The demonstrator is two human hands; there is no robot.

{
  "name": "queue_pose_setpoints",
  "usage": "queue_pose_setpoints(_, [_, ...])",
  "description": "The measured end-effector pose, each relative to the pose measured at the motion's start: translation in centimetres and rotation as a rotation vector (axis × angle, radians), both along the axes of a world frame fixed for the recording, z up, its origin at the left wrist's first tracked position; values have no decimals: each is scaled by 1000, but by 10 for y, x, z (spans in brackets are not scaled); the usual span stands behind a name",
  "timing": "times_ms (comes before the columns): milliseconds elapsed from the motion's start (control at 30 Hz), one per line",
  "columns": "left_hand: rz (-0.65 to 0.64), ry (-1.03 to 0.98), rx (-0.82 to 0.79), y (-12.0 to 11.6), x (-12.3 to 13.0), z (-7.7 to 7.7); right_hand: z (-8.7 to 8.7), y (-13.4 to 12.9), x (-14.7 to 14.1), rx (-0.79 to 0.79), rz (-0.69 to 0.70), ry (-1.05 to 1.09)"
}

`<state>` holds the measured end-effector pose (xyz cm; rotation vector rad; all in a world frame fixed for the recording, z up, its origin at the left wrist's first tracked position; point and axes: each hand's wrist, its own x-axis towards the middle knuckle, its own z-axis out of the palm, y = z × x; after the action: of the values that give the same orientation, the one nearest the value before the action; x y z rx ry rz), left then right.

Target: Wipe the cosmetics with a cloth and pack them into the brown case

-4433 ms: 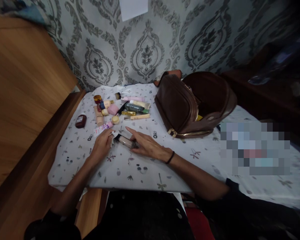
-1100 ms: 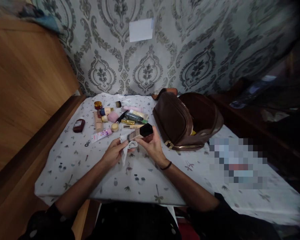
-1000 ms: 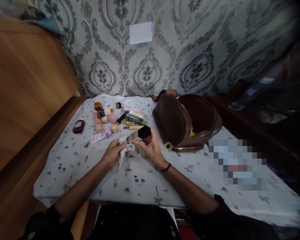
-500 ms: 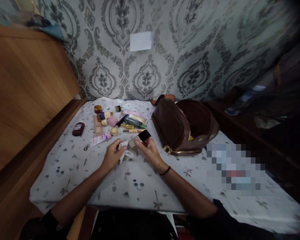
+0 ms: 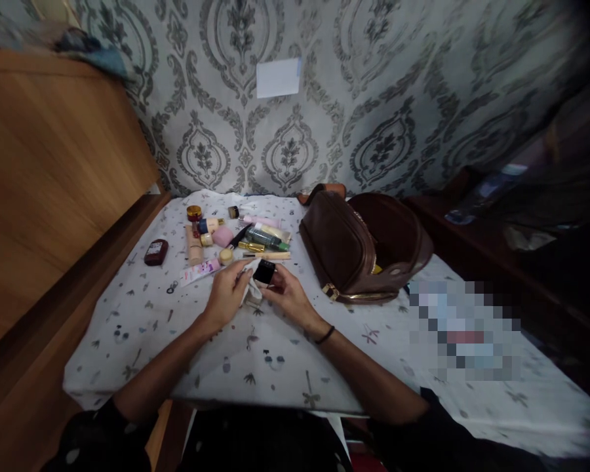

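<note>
Between my hands is a small cosmetic bottle with a square black cap (image 5: 264,271), its pale body mostly covered. My right hand (image 5: 291,298) grips it from the right side, fingers round it. From the left, my left hand (image 5: 226,295) presses a crumpled white wipe (image 5: 248,288) against the bottle. Both hands are above the patterned white cloth (image 5: 201,367). Just beyond them lie a pink-and-white tube (image 5: 200,271), a small round yellow jar (image 5: 225,255) and a thin beige stick (image 5: 270,255).
Several cosmetics lie farther back, among them a beige tube (image 5: 194,246), a green-capped bottle (image 5: 268,239) and a pink sponge (image 5: 222,236). A dark red flat bottle (image 5: 156,252) is at left. An open brown bag (image 5: 337,246) stands at right; a wooden cabinet (image 5: 59,177) borders the left.
The bottle has moved left and turned more upright, its black cap now facing me. My left hand has brought the wipe up around it, and the hands are closer together.
</note>
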<state>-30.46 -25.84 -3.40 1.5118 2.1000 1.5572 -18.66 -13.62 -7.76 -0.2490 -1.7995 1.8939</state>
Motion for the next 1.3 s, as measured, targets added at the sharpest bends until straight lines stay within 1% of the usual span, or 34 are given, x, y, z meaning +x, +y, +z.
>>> queue_pose_setpoints(100, [-43, 36, 42, 3, 0, 0, 1, -1, 0, 58, -64, -15])
queue_pose_setpoints(167, [-79, 75, 20, 1, 0, -4, 0, 0, 1, 82, -99, -35])
queue_pose_setpoints(267, [-124, 127, -45, -5, -3, -13, 0, 3, 2, 67, -100, -63])
queue_pose_setpoints(333, [-115, 138, -74, -9, -5, -16, 2, 7, 3, 46, -95, -62])
queue_pose_setpoints(433, [-49, 166, -62, -13, -4, -15, 7, 13, 5, 9, -84, -42])
queue_pose_setpoints(500, [-53, 259, -16, -14, 0, -12, 9, 17, 5, -23, -84, -36])
queue_pose_setpoints(600, [-146, 535, 31, -15, 8, -12, 10, 19, 4, -18, -126, -28])
queue_pose_setpoints(667, [-176, 748, 13, -15, 12, -16, 9, 19, 4, 3, -155, -29])
queue_pose_setpoints(733, [-161, 911, -32, -17, 14, -22, 8, 19, 3, -4, -155, -51])
queue_pose_setpoints(833, [-168, 997, -84, -19, 12, -31, 6, 20, 3, -20, -143, -84])
queue_pose_setpoints(967, [-203, 1055, -100, -22, 2, -41, 10, 25, 9, 135, -277, -56])
queue_pose_setpoints(1067, [-217, 990, -133, -23, -5, -47, 25, 28, 24, 199, -327, -54])
queue_pose_setpoints(1133, [-213, 938, -162, -24, -9, -49, 42, 32, 40, 189, -329, -30])
queue_pose_setpoints(1167, [-208, 920, -168, -24, -10, -50, 52, 36, 50, 184, -322, -15])
queue_pose_setpoints(1233, [-200, 898, -163, -23, -11, -52, 76, 46, 71, 192, -353, -4])
queue_pose_setpoints(1300, [-185, 876, -150, -23, -11, -54, 102, 58, 92, 210, -411, -9])
